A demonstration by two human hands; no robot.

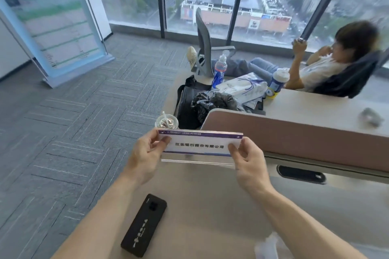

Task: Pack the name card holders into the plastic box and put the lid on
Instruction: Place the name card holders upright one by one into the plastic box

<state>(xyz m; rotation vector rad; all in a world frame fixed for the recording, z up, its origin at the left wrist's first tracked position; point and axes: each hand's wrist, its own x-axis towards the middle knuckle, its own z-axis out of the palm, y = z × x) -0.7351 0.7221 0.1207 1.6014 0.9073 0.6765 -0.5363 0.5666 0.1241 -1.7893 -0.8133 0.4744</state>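
Observation:
I hold a clear acrylic name card holder (200, 146) above the desk, with a white card with purple borders and black printed characters inside it. My left hand (147, 153) grips its left end, thumb on the front face. My right hand (246, 160) pinches its right end. The holder faces me, tilted slightly. No plastic box or lid is in view.
A black phone (144, 225) lies on the beige desk (210, 206) near my left forearm. A pink partition (294, 136) stands behind the holder. A lidded drink cup (166, 122), black bags, bottles and a seated person lie beyond. Grey carpet is at left.

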